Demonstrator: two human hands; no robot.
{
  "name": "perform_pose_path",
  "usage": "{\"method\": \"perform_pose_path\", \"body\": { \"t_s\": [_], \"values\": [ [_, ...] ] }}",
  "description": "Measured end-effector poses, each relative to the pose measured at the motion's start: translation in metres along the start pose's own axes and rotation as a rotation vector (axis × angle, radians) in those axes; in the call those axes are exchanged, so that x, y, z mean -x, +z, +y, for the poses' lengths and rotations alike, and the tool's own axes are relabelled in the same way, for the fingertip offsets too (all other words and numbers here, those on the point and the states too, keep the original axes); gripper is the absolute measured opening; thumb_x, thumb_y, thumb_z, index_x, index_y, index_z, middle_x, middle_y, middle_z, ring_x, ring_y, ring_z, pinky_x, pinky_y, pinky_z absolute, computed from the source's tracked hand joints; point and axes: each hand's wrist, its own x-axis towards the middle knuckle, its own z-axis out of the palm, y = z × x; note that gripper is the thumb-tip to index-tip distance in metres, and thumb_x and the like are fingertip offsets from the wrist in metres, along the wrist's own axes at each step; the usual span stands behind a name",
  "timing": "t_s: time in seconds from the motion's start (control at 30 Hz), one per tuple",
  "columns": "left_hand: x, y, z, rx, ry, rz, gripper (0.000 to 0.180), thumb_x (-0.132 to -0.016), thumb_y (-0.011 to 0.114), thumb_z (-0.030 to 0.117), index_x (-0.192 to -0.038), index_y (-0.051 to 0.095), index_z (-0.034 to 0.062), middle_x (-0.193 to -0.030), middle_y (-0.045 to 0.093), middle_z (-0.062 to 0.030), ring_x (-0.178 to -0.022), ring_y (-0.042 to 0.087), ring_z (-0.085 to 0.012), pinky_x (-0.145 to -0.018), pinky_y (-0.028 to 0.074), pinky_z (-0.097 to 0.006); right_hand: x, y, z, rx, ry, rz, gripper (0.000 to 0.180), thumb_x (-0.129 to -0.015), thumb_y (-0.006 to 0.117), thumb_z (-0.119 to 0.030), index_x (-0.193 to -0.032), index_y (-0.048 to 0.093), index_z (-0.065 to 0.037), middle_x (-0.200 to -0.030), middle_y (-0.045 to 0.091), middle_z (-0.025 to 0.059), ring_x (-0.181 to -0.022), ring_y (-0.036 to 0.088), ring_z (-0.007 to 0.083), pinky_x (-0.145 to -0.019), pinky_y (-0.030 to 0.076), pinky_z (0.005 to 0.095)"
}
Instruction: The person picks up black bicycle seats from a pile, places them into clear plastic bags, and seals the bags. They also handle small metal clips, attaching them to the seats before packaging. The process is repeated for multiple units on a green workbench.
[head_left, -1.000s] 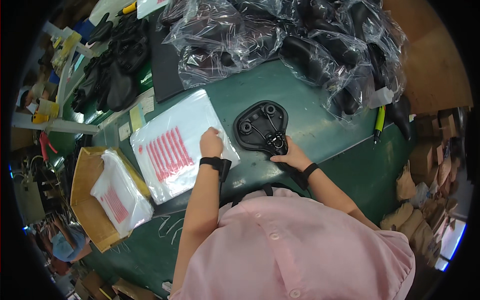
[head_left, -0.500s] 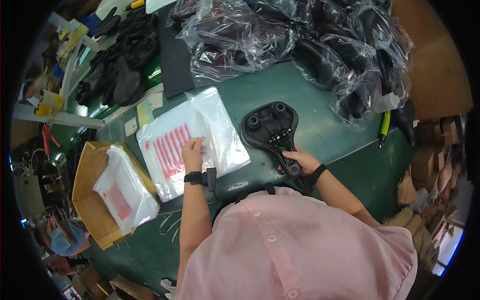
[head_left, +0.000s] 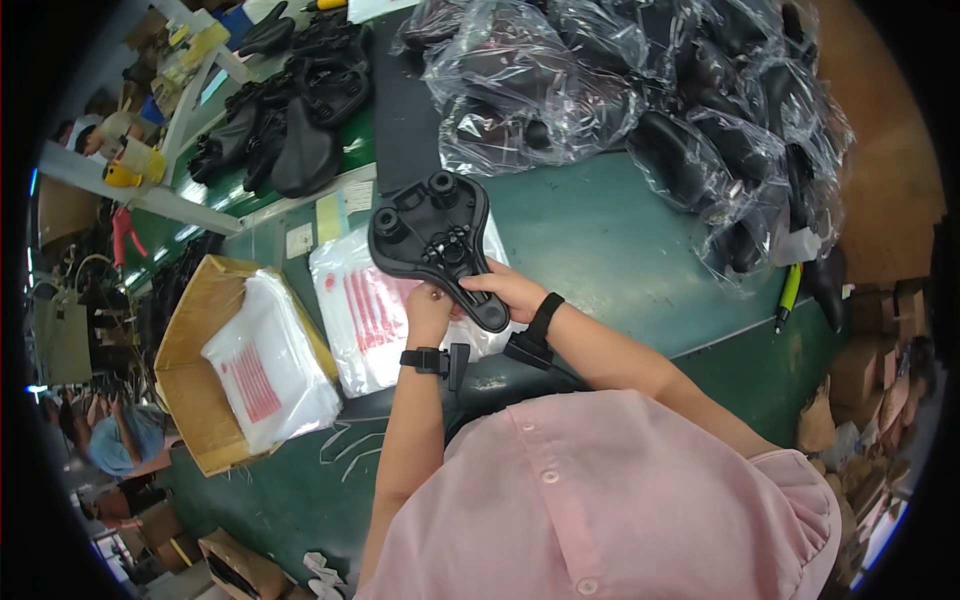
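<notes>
A black bicycle saddle, underside up with two round dark pieces at its wide end, is over a stack of clear plastic bags with red print. My right hand grips its narrow nose from the right. Just left of the nose, my left hand is closed at the top plastic bag, its fingertips partly hidden by the saddle. Much of the stack's far right part lies hidden under the saddle.
Plastic-wrapped saddles crowd the table's far side. Bare black saddles lie at the far left. A cardboard box holding more bags stands left of the stack. A yellow-green pen-like tool lies at the table's right edge.
My right hand has carried the saddle leftward, from beside the bag stack to over it, turning it slightly. My left hand stays at the bags, now close against the saddle's nose.
</notes>
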Motion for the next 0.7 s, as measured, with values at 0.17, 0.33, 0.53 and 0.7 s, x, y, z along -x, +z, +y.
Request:
{"method": "perform_pose_path", "body": {
  "t_s": [0.17,0.33,0.53,0.7],
  "values": [
    [0.029,-0.060,0.020,0.243,0.045,0.262,0.016,-0.089,0.059,0.016,-0.076,0.057,0.0072,-0.064,0.053,0.0018,-0.062,0.053,-0.0080,-0.056,0.045,-0.024,-0.014,-0.028,0.008,0.220,-0.073,0.232,0.054,-0.078,0.071,-0.009,-0.125,0.046,0.001,-0.104,0.061,0.0076,-0.088,0.060,0.0154,-0.077,0.050,0.0299],
    [0.053,-0.129,0.011,0.955,-0.029,0.252,0.007,-0.090,0.061,0.014,-0.088,0.057,0.0085,-0.067,0.052,0.0039,-0.057,0.049,-0.0050,-0.050,0.041,-0.018,0.003,-0.043,-0.004,0.325,-0.050,0.278,0.062,-0.075,0.070,-0.006,-0.130,0.042,0.002,-0.108,0.060,0.0094,-0.091,0.060,0.0163,-0.081,0.049,0.0295],
    [0.050,-0.101,0.018,0.034,0.028,0.317,0.017,-0.087,0.066,0.016,-0.080,0.065,0.0002,-0.058,0.049,0.0045,-0.050,0.043,-0.0037,-0.047,0.034,-0.021,0.050,-0.015,-0.038,0.694,-0.255,0.210,0.072,-0.069,0.071,-0.005,-0.134,0.039,0.000,-0.116,0.057,0.0113,-0.106,0.055,0.0196,-0.095,0.042,0.0320],
    [0.019,-0.085,0.009,0.310,0.034,0.401,0.031,-0.090,0.062,0.020,-0.063,0.058,0.0036,-0.050,0.043,0.0049,-0.043,0.036,-0.0041,-0.040,0.026,-0.024,0.062,0.030,-0.043,1.184,-0.427,0.036,0.058,-0.069,0.070,-0.007,-0.122,0.048,-0.004,-0.111,0.059,0.0144,-0.102,0.059,0.0265,-0.088,0.046,0.0338]
  ]
}}
